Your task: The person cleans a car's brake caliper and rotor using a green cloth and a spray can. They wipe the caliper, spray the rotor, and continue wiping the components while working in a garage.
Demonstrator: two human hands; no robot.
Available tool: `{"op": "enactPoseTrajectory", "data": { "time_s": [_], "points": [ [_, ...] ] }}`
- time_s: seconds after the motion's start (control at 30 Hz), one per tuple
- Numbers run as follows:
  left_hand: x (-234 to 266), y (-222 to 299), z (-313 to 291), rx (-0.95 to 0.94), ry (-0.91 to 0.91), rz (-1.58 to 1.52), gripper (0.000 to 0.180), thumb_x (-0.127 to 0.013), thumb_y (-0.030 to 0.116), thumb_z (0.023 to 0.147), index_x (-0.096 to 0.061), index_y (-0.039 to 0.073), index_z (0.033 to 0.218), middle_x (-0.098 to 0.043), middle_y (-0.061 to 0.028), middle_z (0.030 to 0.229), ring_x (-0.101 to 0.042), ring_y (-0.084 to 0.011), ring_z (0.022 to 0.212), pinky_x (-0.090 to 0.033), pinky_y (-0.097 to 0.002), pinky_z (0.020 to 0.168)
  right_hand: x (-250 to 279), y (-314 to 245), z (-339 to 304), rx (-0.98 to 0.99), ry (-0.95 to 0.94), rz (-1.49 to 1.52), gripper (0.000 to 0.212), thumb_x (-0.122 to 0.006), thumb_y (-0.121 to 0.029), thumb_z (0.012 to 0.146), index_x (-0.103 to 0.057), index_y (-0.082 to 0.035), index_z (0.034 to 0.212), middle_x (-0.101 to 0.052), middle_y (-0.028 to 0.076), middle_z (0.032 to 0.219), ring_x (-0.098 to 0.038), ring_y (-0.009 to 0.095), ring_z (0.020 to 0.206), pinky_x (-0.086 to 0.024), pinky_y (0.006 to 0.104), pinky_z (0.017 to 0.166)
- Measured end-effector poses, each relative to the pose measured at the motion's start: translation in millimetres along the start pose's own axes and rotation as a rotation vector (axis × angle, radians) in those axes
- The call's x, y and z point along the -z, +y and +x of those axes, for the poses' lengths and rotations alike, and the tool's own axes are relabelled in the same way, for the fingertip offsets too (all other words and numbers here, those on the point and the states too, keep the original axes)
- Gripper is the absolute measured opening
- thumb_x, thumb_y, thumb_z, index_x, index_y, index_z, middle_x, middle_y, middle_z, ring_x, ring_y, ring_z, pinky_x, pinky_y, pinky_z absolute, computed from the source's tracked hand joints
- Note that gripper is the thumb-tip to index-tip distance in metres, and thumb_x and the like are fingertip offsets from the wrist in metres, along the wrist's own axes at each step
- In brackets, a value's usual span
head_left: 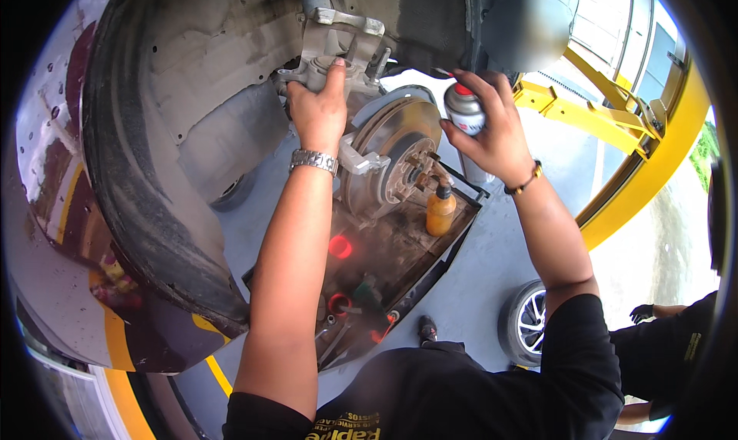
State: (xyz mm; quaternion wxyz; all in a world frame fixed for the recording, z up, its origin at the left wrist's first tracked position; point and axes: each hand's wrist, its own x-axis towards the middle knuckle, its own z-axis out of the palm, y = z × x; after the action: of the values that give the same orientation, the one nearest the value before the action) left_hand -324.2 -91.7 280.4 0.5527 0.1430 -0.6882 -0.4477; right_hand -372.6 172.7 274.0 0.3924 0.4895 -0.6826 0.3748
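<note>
High in the wheel arch, my left hand (317, 111) grips a grey metal brake caliper (357, 23), its thumb lying across the round piston area; the other fingers are mostly hidden. To the right, my right hand (496, 128) is wrapped round a silver spray can (464, 115) with a red top, held nearly upright. The can's top is level with the caliper's lower part, and a gap separates them. Below and between my hands stands the brake disc (369, 159) with its studded hub. A light metal bracket (361, 157) sits over the disc's left edge.
Under the disc stands a dark tool cart (419, 275) carrying an orange bottle (440, 211) and several tools. A wheel (529, 325) rests on the floor at right. Yellow lift arms (580, 109) reach in at upper right. Another person (661, 348) is at far right.
</note>
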Motion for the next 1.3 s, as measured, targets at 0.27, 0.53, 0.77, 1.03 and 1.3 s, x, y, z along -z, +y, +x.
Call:
{"op": "enactPoseTrajectory", "data": {
  "time_s": [0.27,0.53,0.77,1.03,1.3],
  "points": [
    [-1.9,-4.7,1.6,-0.024,0.019,0.033,0.081,-0.077,0.052,0.080,-0.053,-0.018,0.113,-0.060,-0.0352,0.119,-0.059,-0.0458,0.112,-0.045,-0.0440,0.100,-1.7,-8.7,32.8,-0.053,-0.152,-0.061,0.065,-0.080,-0.019,0.077,-0.053,-0.012,0.136,-0.056,0.017,0.113,-0.061,0.037,0.102,-0.053,0.0424,0.086],
    [2.6,3.4,-1.1,0.003,0.015,0.070,0.083,-0.076,0.053,0.080,-0.052,-0.019,0.113,-0.062,-0.0350,0.116,-0.060,-0.0458,0.111,-0.045,-0.0440,0.100,4.5,-17.3,35.8,-0.021,-0.224,-0.116,0.065,-0.079,-0.019,0.077,-0.053,-0.013,0.136,-0.055,0.016,0.112,-0.063,0.036,0.099,-0.055,0.0426,0.084],
    [-2.5,-0.3,-0.2,0.001,0.011,0.026,0.083,-0.077,0.053,0.080,-0.051,-0.020,0.112,-0.061,-0.0366,0.116,-0.061,-0.0434,0.111,-0.045,-0.0423,0.100,5.4,-21.0,13.6,0.020,-0.244,-0.093,0.064,-0.077,-0.021,0.074,-0.054,-0.022,0.134,-0.053,0.019,0.111,-0.066,0.039,0.084,-0.057,0.0446,0.074],
    [0.3,-7.6,3.9,-0.020,-0.008,-0.113,0.082,-0.078,0.050,0.079,-0.050,-0.021,0.110,-0.063,-0.0323,0.114,-0.063,-0.0367,0.108,-0.046,-0.0376,0.098,-32.6,-25.2,-142.0,-0.078,-0.141,0.309,0.081,-0.088,-0.020,0.069,-0.047,-0.009,0.139,-0.053,0.021,0.117,-0.058,0.040,0.107,-0.053,0.0456,0.087],
    [1.4,24.0,-13.2,-0.055,-0.103,-0.154,0.049,-0.064,0.033,0.095,-0.060,-0.006,0.126,-0.067,-0.0156,0.123,-0.062,-0.0256,0.112,-0.046,-0.0351,0.098,-167.7,-25.4,-287.6,-0.310,-0.272,0.432,0.080,-0.088,-0.025,0.073,-0.043,-0.014,0.139,-0.048,0.025,0.130,-0.058,0.044,0.112,-0.054,0.0474,0.090]
  ]
}}
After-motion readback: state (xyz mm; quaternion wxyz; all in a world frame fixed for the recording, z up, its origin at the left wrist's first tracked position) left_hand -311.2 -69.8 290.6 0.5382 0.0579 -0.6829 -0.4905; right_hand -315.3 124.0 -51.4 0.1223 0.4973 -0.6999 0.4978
